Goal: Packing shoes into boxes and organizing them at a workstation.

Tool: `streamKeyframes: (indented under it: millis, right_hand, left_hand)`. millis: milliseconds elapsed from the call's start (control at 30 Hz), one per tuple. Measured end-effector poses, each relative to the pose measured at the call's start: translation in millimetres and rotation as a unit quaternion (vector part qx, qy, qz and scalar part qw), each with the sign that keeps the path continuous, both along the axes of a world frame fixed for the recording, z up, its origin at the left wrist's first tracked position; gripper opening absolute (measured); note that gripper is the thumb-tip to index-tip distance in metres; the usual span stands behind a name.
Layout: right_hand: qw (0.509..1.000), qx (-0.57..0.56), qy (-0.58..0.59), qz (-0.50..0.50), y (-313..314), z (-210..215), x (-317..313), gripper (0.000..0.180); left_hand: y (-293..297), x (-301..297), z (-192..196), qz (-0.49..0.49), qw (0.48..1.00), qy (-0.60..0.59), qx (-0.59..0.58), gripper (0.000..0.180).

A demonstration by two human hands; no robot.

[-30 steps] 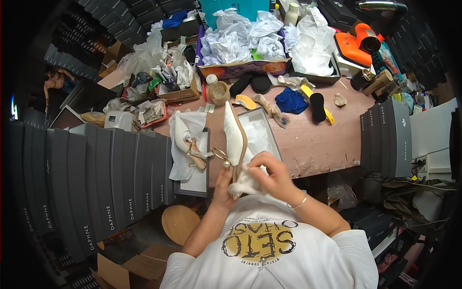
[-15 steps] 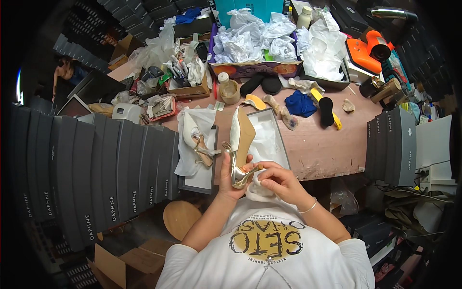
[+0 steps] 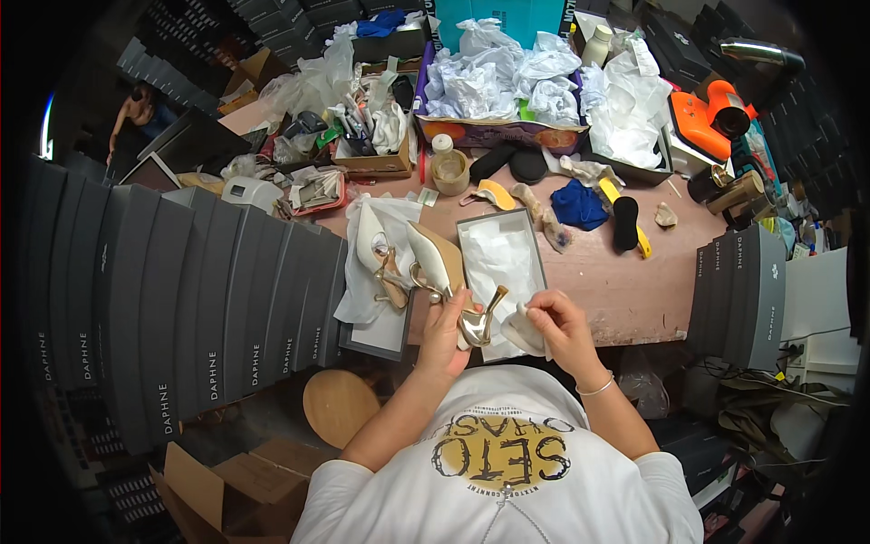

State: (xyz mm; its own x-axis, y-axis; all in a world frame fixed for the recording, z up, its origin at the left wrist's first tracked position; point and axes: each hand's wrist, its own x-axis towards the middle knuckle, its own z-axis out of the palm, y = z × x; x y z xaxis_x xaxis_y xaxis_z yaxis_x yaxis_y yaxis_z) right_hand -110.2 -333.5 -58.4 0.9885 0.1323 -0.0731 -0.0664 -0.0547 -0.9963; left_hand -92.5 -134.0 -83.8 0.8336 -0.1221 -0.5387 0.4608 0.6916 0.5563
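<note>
White and gold, the shoe is in the left hand, which is closed around its rear part, near the heel. Most of the shoe reaches beyond the fingers: its pointed toe slants away from the person and to the left, the tan sole is turned up and to the right, and the gold heel sticks up on the right side of the hand. A pearl on the shoe shows close to the thumb. The right hand pinches a white cloth between thumb and fingers, just to the right of the heel; the shoe thus lies to the left of this hand, with the cloth between them. Beyond the hands, an open grey box lined with white paper rests on the pinkish surface, to the right of the shoe's toe. Just left of the held shoe, a second shoe lies on a sheet spread partly over a grey tray, its toe also pointing away from the person. Farther off stand a jar and, to its right, a crumpled blue cloth, both well apart from either hand.
</note>
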Motion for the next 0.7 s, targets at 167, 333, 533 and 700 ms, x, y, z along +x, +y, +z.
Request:
streamKeyframes:
  millis: [167, 333, 533, 700]
  right_hand:
    - [0.989, -0.086, -0.111, 0.042, 18, 23, -20, 0.006]
    - [0.926, -0.2, -0.309, 0.082, 52, 22, -1, 0.027]
    - [0.941, -0.237, -0.227, 0.082, 20, -1, -26, 0.018]
    - [0.967, -0.151, -0.205, 0.026, 29, 25, -13, 0.018]
  left_hand:
    - [-1, 2, 2, 0.034, 0.999, -0.005, 0.023, 0.029]
    - [-11, -3, 1, 0.042, 0.997, -0.02, 0.068, 0.021]
    - [-1, 6, 18, 0.057, 0.997, -0.038, 0.047, 0.021]
    - [-8, 11, 20, 0.07, 0.997, -0.034, 0.022, 0.019]
